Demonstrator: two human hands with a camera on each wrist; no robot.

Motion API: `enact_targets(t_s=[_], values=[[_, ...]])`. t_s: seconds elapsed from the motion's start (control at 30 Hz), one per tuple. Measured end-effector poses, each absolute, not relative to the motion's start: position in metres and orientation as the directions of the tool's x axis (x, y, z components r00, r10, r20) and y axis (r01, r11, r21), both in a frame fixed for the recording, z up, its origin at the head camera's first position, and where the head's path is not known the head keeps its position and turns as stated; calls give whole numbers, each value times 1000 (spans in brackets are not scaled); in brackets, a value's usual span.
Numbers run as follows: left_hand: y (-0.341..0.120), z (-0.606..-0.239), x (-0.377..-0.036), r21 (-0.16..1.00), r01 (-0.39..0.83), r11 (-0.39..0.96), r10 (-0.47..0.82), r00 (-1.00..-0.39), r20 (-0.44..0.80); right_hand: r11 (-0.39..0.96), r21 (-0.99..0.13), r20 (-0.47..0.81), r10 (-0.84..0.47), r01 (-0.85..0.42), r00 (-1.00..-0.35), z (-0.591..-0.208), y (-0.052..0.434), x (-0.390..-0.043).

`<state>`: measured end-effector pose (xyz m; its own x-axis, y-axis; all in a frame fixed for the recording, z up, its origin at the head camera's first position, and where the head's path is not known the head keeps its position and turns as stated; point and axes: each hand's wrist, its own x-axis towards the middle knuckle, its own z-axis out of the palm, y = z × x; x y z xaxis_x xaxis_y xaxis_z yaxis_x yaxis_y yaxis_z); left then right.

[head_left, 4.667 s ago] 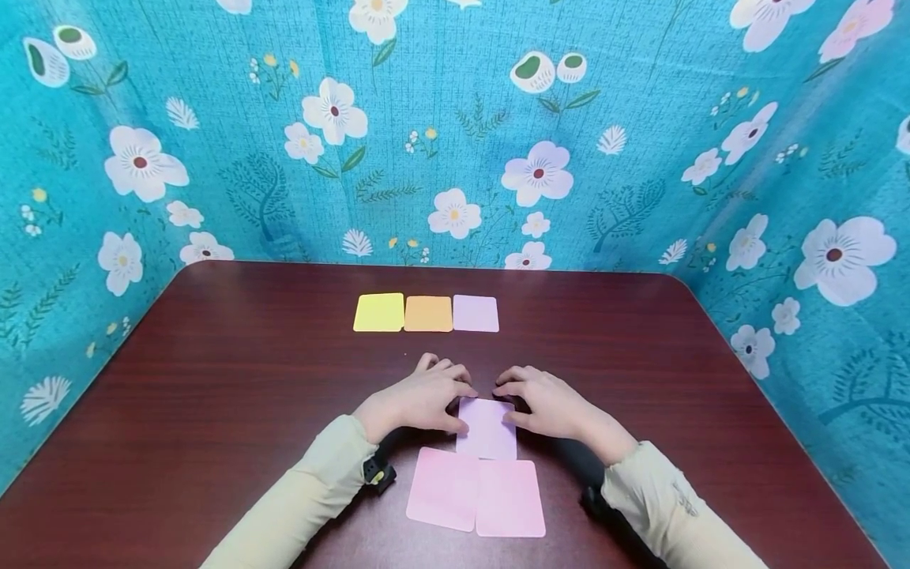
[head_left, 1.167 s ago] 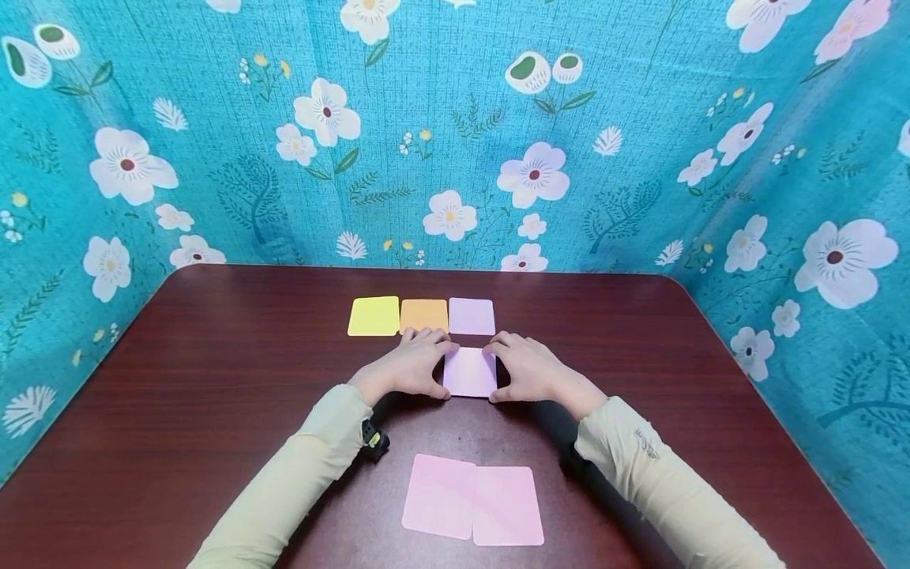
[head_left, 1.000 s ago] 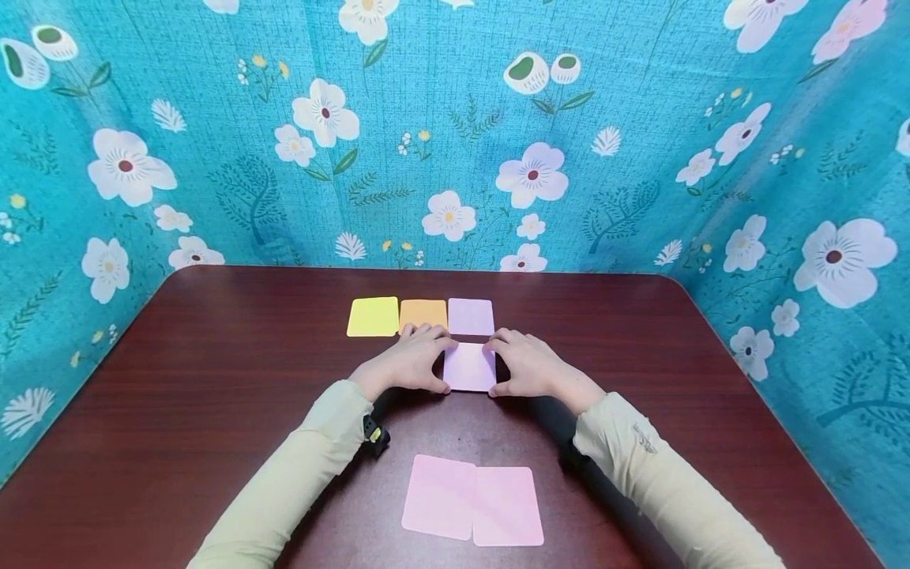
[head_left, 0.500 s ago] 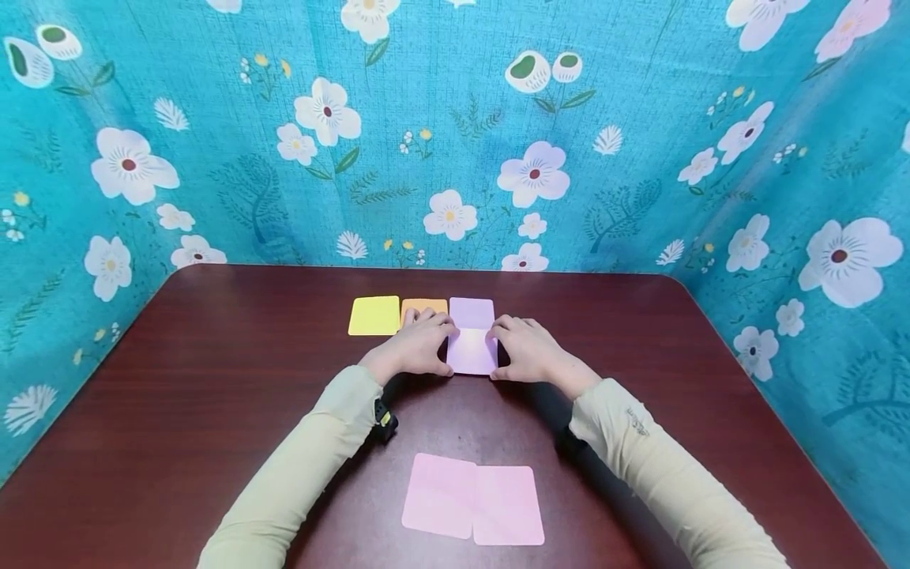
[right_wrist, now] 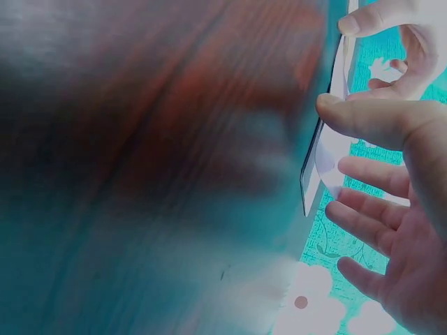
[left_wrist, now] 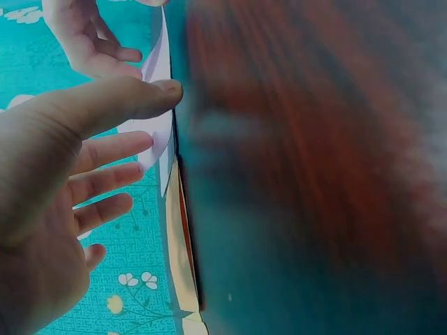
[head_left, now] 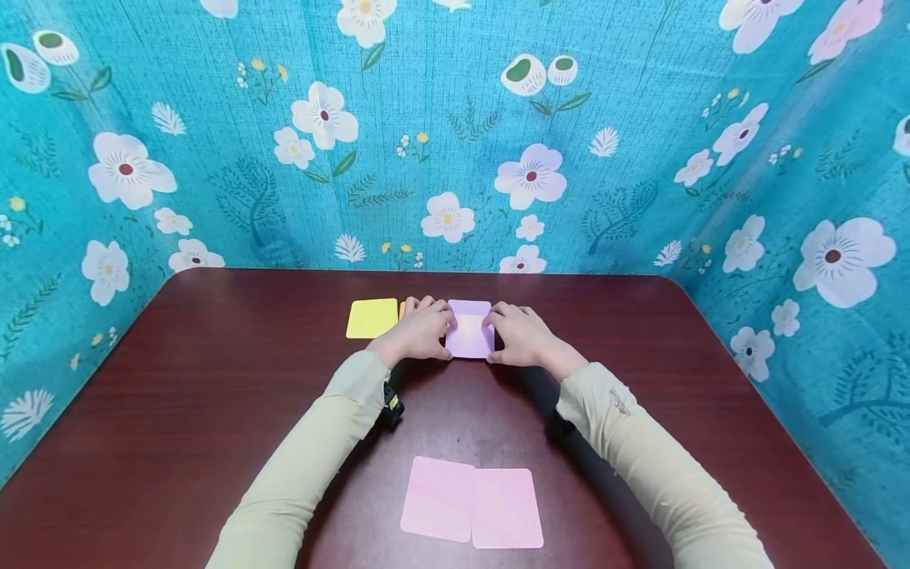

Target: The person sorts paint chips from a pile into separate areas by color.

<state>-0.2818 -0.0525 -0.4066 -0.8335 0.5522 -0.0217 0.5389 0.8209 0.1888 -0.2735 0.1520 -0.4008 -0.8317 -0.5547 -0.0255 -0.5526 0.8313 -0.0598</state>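
Observation:
My left hand (head_left: 421, 332) and right hand (head_left: 526, 338) pinch a lilac square card (head_left: 469, 341) by its left and right edges, thumbs at the near corners. In the right wrist view the held card (right_wrist: 325, 150) bows upward between thumb and fingers. It overlaps another lilac card (head_left: 469, 305) in the far row, hiding most of that one. Left of it, an orange card (head_left: 403, 310) is mostly covered by my left hand, and a yellow card (head_left: 373, 318) ends the row.
Two pink cards (head_left: 438, 499), edges together, lie nearer on the dark red-brown table (head_left: 235, 411); the left one is slightly tilted. A blue floral curtain (head_left: 398, 118) hangs behind the table's far edge and along both sides.
Both hands have carried the lilac card away from the pink cards, across the table to the far row, where it has come over the other lilac card. The pink cards stay put.

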Motion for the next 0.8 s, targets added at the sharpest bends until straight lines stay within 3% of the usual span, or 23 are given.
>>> enact_targets(t_s=[0.8], values=[[-46, -402, -314, 245, 492, 836, 512, -858, -24, 869, -144, -27, -482, -474, -876, -397, 151, -306]])
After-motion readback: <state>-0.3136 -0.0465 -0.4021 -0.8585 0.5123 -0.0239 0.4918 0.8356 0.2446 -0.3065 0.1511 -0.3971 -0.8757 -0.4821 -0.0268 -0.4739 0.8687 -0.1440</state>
